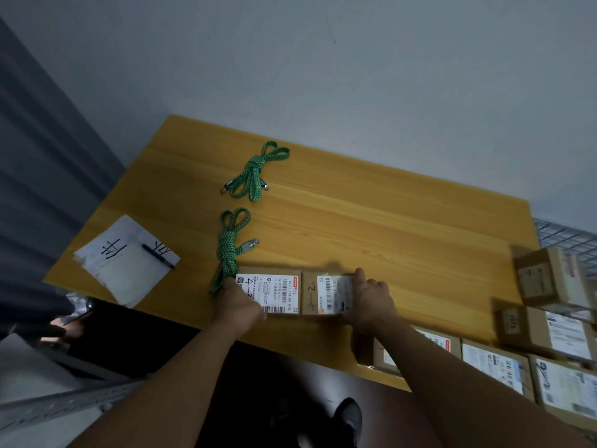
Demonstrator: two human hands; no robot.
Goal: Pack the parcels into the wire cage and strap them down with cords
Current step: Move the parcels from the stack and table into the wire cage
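In the lower centre, the left hand [240, 305] grips the left parcel [271, 291] and the right hand [371, 302] the right parcel [323, 295] at their outer ends, a sound hold for cardboard that seems stiff and light.

We see a yellow, wood-grained table [355, 221]; the far cord [255, 171] and the near cord [227, 247] are green flecked with black. The left box [268, 294] and right box [310, 294] are brown, patched white.

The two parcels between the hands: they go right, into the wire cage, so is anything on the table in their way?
Nothing visible: only bare table lies between the two parcels and the wire cage. The nearer green cord lies at their left end, off that route.
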